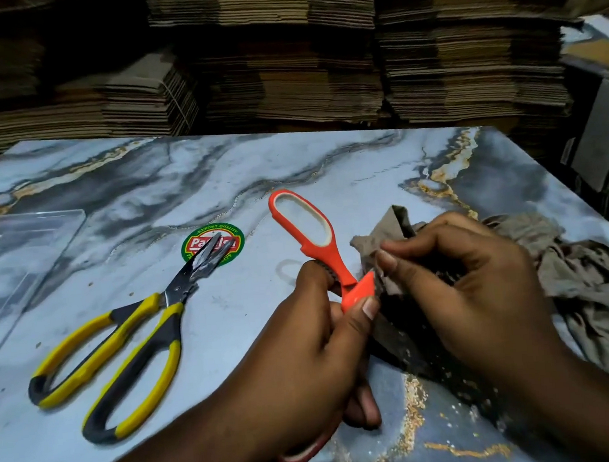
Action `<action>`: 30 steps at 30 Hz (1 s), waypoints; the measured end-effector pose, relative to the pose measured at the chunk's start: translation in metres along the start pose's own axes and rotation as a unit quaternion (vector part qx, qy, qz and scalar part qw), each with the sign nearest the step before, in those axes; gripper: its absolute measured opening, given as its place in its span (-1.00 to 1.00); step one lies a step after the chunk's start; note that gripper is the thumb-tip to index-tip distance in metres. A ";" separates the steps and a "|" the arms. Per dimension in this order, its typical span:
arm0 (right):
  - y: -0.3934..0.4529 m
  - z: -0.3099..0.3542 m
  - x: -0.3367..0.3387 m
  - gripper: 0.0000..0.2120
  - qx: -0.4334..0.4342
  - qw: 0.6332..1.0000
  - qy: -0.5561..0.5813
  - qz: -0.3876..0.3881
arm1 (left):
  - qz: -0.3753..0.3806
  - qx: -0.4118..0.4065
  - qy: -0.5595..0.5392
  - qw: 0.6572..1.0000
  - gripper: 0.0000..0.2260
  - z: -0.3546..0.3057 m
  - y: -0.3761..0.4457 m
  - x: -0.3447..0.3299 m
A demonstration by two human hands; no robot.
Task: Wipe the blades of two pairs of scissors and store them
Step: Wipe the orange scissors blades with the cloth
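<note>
Mid-frame, left hand point(304, 343) grips the orange scissors point(318, 244); right hand point(479, 290) pinches a brown rag point(591, 281) round the blades.

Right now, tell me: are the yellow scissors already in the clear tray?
No: the yellow scissors lie on the table, right of the clear tray.

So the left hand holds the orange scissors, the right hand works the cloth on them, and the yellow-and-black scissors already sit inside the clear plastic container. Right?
Not quite. In the head view the yellow-and-black scissors lie on the marble-patterned table, outside the clear plastic container, blade tips on a round sticker. The rest holds: the left hand holds the orange scissors and the right hand works the cloth on them.
</note>
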State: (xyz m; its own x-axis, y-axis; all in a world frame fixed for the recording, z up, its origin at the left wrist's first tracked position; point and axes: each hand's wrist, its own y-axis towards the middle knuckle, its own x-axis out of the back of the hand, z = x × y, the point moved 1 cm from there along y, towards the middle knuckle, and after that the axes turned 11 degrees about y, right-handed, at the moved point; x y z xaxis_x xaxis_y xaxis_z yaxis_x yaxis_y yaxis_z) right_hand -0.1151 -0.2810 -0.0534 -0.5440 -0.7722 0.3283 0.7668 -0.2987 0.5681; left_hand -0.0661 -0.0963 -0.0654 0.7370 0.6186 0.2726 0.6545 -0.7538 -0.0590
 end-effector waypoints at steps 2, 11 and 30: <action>0.005 -0.006 0.003 -0.97 -0.026 1.000 -0.008 -0.015 | -0.002 0.005 0.002 1.000 -0.94 0.000 0.002 -0.001; 0.007 0.001 0.035 -0.87 -0.019 0.993 0.016 -0.115 | -0.020 0.009 0.000 1.000 -0.94 -0.005 -0.001 -0.004; 0.012 0.014 0.020 -0.76 0.039 0.971 -0.157 0.175 | -0.031 -0.010 0.047 0.998 -0.90 -0.005 -0.001 -0.004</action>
State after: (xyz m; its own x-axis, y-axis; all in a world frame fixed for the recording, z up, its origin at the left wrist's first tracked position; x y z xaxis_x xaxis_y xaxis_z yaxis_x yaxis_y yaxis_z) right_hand -0.1216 -0.2922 -0.0291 -0.3416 -0.6053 0.7190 0.9020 0.0036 0.4316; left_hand -0.0703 -0.0985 -0.0620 0.6756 0.6409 0.3643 0.6938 -0.7199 -0.0202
